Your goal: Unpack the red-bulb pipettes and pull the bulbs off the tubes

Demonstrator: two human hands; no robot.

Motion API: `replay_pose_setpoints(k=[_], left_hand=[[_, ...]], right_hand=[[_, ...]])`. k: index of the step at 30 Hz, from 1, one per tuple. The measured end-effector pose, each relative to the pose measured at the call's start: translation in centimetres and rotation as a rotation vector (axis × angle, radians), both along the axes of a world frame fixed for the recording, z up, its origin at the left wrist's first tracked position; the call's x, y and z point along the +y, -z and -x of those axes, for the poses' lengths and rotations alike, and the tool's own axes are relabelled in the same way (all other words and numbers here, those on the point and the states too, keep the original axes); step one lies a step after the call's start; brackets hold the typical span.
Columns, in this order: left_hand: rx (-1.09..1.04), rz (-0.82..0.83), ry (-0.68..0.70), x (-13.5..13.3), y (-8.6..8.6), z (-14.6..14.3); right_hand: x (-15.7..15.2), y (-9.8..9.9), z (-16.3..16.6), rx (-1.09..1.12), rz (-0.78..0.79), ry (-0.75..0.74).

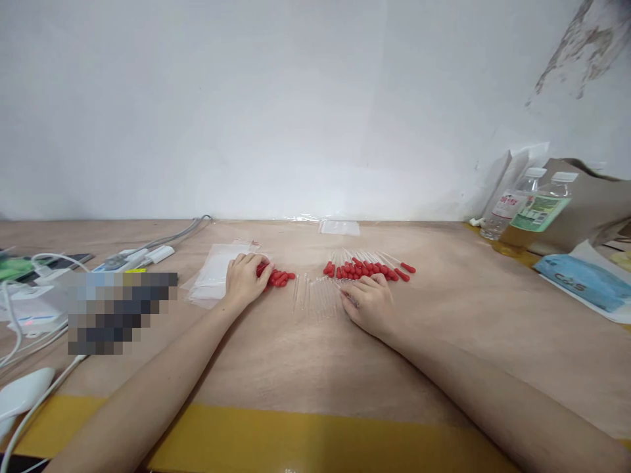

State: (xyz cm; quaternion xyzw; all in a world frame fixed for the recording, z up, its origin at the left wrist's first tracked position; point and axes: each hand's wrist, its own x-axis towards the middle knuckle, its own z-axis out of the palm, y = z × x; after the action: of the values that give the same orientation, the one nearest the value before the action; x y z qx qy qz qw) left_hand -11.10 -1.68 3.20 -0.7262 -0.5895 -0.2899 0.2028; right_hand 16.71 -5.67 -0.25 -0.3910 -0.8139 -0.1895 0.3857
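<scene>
My left hand [246, 279] reaches onto a small pile of loose red rubber bulbs [280, 278], its fingers curled around one of them. A row of thin clear glass dropper tubes [320, 297] lies side by side in the middle of the table. At the right end of this row, my right hand [369, 302] has its bent fingers and thumb closed on a glass tube; the fingertips are partly hidden. Just behind the right hand is a heap of droppers with red bulbs [365, 268], their glass tubes pointing toward the wall.
Clear plastic bags [214, 272] lie left of my left hand, another bag [340, 227] by the wall. Cables and a power strip [133, 257] sit at left. Two bottles [537, 213], a paper bag [591, 210] and a blue packet [584, 282] are at right.
</scene>
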Motion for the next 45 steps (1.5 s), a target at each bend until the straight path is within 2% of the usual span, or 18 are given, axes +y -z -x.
replay_pose_setpoints(k=[6,13,15,19,22,25,31,39,45], left_hand=[[-0.006,-0.106,0.019,-0.8,-0.3,-0.4],[-0.013,-0.127,0.069,-1.7,-0.4,-0.6],[-0.013,-0.097,0.156,-2.6,-0.6,-1.4],[0.099,0.098,0.432,-4.9,-0.5,-4.6],[0.149,0.166,0.523,-5.8,-0.1,-6.4],[0.169,0.206,0.505,-5.7,-0.2,-6.3],[0.155,0.263,0.511,-4.9,-1.5,-5.1],[0.076,0.292,0.233,1.1,-1.9,-10.2],[0.13,0.349,0.185,3.3,-1.4,-12.3]], right_hand=[[-1.0,-0.9,0.2,-0.074,0.113,-0.074],[-1.7,-1.5,-0.5,-0.083,0.242,-0.176],[-1.7,-1.5,-0.8,-0.089,0.254,-0.181],[-1.7,-1.5,-1.1,-0.083,0.24,-0.174],[-1.8,-1.4,-1.1,-0.071,0.221,-0.183],[-1.8,-1.3,-1.2,-0.073,0.204,-0.188],[-1.7,-1.2,-1.2,-0.096,0.18,-0.171],[-2.0,-1.3,-0.8,-0.126,0.236,-0.238],[-2.0,-1.3,-0.7,-0.122,0.261,-0.274]])
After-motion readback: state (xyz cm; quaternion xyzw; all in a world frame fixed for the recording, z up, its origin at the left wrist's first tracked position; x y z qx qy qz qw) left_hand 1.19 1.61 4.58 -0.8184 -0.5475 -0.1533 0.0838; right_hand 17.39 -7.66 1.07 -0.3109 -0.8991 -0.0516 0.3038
